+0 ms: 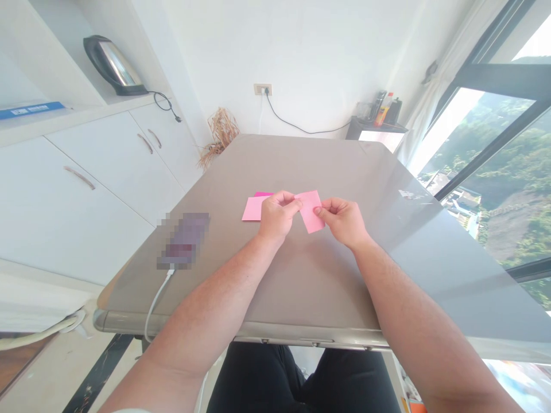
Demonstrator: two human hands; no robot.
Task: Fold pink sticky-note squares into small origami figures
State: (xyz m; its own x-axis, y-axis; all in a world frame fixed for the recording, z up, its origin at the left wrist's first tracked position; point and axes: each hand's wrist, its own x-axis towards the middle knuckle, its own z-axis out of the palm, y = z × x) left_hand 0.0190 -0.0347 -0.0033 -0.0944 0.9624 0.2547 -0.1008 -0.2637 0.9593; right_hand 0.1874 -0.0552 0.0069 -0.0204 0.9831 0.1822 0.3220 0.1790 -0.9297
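Note:
Between my hands, above the middle of the table, is a small light pink sheet of paper (311,213), tilted a little. My left hand (278,215) pinches its upper left corner between thumb and fingers. The right edge is gripped by my right hand (343,219), thumb on top. Partly hidden behind my left hand, a light pink pad of paper (251,209) lies on the table. A strip of darker magenta paper (262,194) shows at its far edge.
A blurred-out phone-like object (185,238) with a white cable (157,298) lies at the table's (301,287) left. Some clear scraps (413,196) rest on the right side. Beyond are a kettle (114,66) on a shelf, dried stalks (221,129) and a small stand with bottles (382,109).

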